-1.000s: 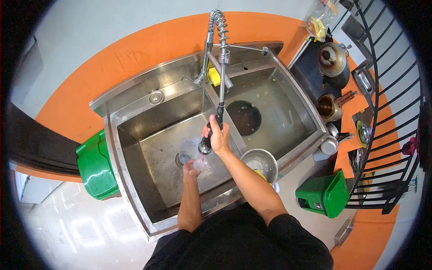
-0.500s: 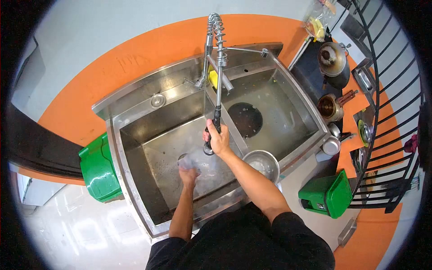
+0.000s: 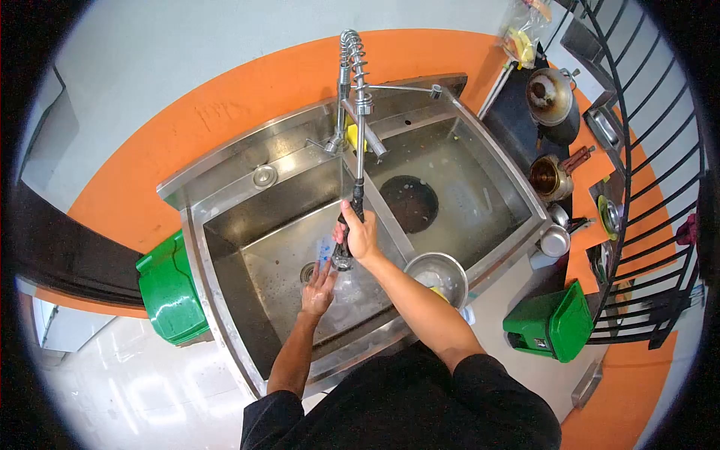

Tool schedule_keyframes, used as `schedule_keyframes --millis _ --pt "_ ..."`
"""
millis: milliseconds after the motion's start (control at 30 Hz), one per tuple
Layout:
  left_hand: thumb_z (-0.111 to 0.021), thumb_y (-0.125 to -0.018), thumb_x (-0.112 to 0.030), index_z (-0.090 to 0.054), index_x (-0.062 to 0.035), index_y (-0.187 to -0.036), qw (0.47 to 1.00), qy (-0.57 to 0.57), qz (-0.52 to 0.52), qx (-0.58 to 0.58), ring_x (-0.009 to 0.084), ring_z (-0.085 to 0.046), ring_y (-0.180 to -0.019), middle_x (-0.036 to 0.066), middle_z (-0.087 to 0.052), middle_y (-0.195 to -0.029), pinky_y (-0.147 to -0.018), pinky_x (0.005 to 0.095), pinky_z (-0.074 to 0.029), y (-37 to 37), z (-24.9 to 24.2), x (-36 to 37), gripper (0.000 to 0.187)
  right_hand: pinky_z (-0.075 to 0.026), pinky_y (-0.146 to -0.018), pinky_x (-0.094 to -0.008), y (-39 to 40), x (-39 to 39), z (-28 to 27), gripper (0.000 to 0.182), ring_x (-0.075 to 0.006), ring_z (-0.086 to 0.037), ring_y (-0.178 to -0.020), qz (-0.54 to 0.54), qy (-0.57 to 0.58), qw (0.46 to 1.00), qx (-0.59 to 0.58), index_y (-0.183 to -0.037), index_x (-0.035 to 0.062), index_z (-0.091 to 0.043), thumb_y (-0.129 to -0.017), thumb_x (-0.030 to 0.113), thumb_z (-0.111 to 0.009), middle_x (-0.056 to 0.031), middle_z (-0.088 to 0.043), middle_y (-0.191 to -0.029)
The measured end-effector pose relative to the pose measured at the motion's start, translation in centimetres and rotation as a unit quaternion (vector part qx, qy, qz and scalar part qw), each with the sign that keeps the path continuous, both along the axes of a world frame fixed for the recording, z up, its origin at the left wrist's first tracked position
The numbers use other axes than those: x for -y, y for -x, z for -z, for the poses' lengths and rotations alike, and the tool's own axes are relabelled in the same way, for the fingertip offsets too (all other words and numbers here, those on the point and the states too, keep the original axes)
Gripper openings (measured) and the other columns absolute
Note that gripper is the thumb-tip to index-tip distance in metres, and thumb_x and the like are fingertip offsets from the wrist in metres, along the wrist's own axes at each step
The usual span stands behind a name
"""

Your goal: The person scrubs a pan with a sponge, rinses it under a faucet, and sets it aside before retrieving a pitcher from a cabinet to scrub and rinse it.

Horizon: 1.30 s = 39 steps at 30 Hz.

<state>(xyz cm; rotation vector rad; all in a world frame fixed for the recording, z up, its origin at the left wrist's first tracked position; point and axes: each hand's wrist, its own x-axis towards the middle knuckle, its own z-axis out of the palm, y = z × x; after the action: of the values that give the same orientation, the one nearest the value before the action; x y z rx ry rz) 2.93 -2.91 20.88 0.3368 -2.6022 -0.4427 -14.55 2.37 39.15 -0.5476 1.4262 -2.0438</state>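
My right hand (image 3: 358, 236) is wrapped around the black handle of a pull-down faucet sprayer (image 3: 342, 259), its head pointing down over the left sink basin (image 3: 262, 300). Just left of the spray head, my left hand (image 3: 319, 291) is low in that basin with its fingers stretched out and apart. Past its fingertips is a clear plastic piece with blue marks (image 3: 325, 249); its shape is hard to make out. The basin drain (image 3: 307, 273) lies beside the left fingers.
Cloudy water and a dark round pan (image 3: 409, 204) occupy the right basin. A metal bowl (image 3: 436, 277) rests on the front rim by my right forearm. Green bins (image 3: 172, 289) stand either side. Pots (image 3: 551, 96) and a black railing (image 3: 637, 187) are at right.
My left hand has turned and its fingers have spread; the clear plastic it held now shows beyond the fingertips. The sprayer has shifted slightly left and down with my right hand.
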Motion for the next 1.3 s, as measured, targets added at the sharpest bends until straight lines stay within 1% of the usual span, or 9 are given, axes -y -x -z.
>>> schedule_keyframes --millis 233,500,633,833,967,1033,1067,1167,1300 --pt "-0.065 -0.07 0.0 -0.063 -0.0098 -0.108 0.997 0.054 0.05 0.029 0.0425 -0.045 -0.131 0.008 -0.047 -0.145 -0.086 0.0428 -0.057 -2.1 -1.7 -0.3 0.039 -0.04 -0.048 -0.0293 3.0 0.6 0.4 0.059 -0.0121 -0.053 -0.048 0.13 -0.016 0.987 -0.093 -0.058 0.0064 -0.052 -0.094 0.053 -0.057 -0.0028 -0.054 -0.051" --pt "-0.064 -0.08 -0.015 -0.059 -0.0165 -0.105 0.977 0.123 0.172 0.006 0.0433 -0.048 -0.128 0.001 -0.051 -0.143 -0.084 0.0425 -0.058 -2.3 -2.5 0.2 0.025 -0.047 -0.05 -0.0327 0.0 0.9 -0.3 0.052 -0.0173 -0.051 -0.045 0.021 0.028 0.998 0.047 -0.063 0.0075 -0.045 -0.094 0.047 -0.06 -0.0074 -0.05 -0.052" --pt "-0.063 -0.08 -0.008 -0.061 -0.0176 -0.107 0.972 0.133 0.193 0.027 0.0411 -0.047 -0.13 0.001 -0.052 -0.141 -0.085 0.0417 -0.059 -2.7 -3.7 0.7 0.029 -0.046 -0.049 -0.0312 1.8 1.5 0.8 0.052 -0.0144 -0.05 -0.045 0.102 -0.034 0.991 -0.073 -0.063 0.0071 -0.047 -0.094 0.047 -0.059 -0.0046 -0.051 -0.053" --pt "-0.067 -0.072 -0.003 -0.059 -0.0139 -0.112 0.987 0.078 0.136 0.028 0.0408 -0.054 -0.123 0.009 -0.058 -0.134 -0.08 0.0435 -0.059 -2.3 -1.6 1.1 0.042 -0.043 -0.044 -0.0282 -0.3 -0.3 0.2 0.051 -0.0121 -0.049 -0.043 0.009 0.008 0.999 0.046 -0.063 0.0073 -0.049 -0.094 0.046 -0.061 -0.0042 -0.051 -0.052" --pt "-0.069 -0.065 0.002 -0.048 -0.0092 -0.129 0.939 -0.3 -0.126 0.112 0.0373 -0.066 -0.089 0.014 -0.066 -0.109 -0.069 0.0473 -0.056 -0.3 2.0 1.5 0.068 -0.043 -0.045 -0.0301 -2.4 0.2 -1.3 0.052 -0.0141 -0.049 -0.043 -0.024 0.032 0.995 0.096 -0.064 0.008 -0.047 -0.092 0.049 -0.063 -0.0044 -0.049 -0.051" --pt "-0.065 -0.07 0.007 -0.049 -0.0022 -0.125 0.877 -0.418 -0.115 -0.206 0.0289 -0.068 -0.08 0.013 -0.067 -0.101 -0.063 0.0428 -0.056 1.4 3.0 2.0 0.057 -0.042 -0.045 -0.0292 -2.2 0.2 -1.2 0.052 -0.0133 -0.05 -0.044 -0.017 0.039 0.997 0.067 -0.063 0.0078 -0.049 -0.092 0.049 -0.062 -0.0038 -0.05 -0.052" --pt "-0.06 -0.074 0.01 -0.051 0.0009 -0.119 0.778 -0.563 -0.22 -0.17 0.0238 -0.067 -0.075 0.011 -0.065 -0.098 -0.06 0.0397 -0.056 0.8 3.6 1.2 0.047 -0.041 -0.045 -0.029 -1.8 0.2 -1.2 0.052 -0.0127 -0.05 -0.044 0.02 0.019 0.999 0.019 -0.062 0.0076 -0.05 -0.093 0.049 -0.062 -0.003 -0.05 -0.052" --pt "-0.055 -0.077 0.013 -0.051 -0.0021 -0.118 0.631 -0.718 -0.215 -0.2 0.0254 -0.066 -0.086 0.01 -0.064 -0.097 -0.063 0.0405 -0.058 0.4 0.8 0.4 0.044 -0.038 -0.044 -0.0285 -0.7 -0.3 -0.5 0.053 -0.0111 -0.051 -0.046 0.063 -0.008 0.998 -0.03 -0.06 0.007 -0.052 -0.095 0.047 -0.059 -0.0009 -0.052 -0.052" --pt "-0.059 -0.075 0.01 -0.056 -0.0011 -0.11 0.629 -0.739 -0.225 -0.086 0.0256 -0.066 -0.075 0.012 -0.065 -0.096 -0.056 0.04 -0.058 0.5 2.7 -1.0 0.037 -0.037 -0.044 -0.0279 -2.5 -1.0 -0.6 0.054 -0.0112 -0.049 -0.045 0.012 0.006 1.0 0.011 -0.059 0.0084 -0.05 -0.093 0.048 -0.063 -0.0015 -0.051 -0.051"
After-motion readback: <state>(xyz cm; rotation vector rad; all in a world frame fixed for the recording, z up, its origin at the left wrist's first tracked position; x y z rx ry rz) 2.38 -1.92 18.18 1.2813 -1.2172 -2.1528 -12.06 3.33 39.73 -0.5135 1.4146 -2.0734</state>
